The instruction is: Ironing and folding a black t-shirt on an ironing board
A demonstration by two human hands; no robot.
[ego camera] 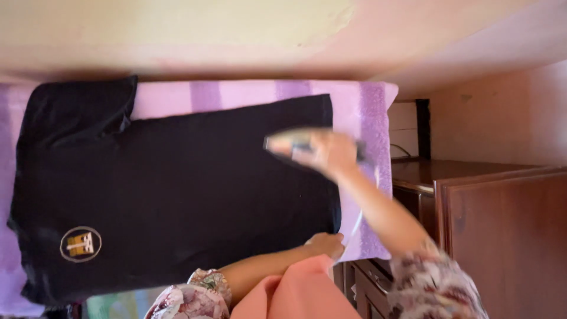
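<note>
Clearly, the black short-sleeved cotton T-shirt (177, 189) lies spread flat, its fabric smooth, with 1 small round pale emblem (80, 244) near one corner and 1 sleeve (77, 109) spread out toward the wall. On its hem end rests the blurred metal-soled clothes iron (298, 143), gripped from above by the right hand (331, 152), whose fingers are wrapped shut around the handle. The left hand (325, 244) lies at the shirt's hem edge, fingers curled down on the cloth; whether it pinches the fabric or only presses it cannot be told.

Under the shirt sits a lilac and purple striped towel-like cover (366, 112), which shows around the garment on several sides. Beyond it runs a pale cream and pink wall (236, 35). Just beside the covered surface stands a dark brown wooden cabinet (508, 236) with a glossy top. Both forearms come out of floral-patterned sleeves (437, 289), and salmon-pink cloth (295, 295) shows between them.

Counted: 1 shirt, 1 iron, 1 emblem, 1 cover, 1 cabinet, 2 hands.
</note>
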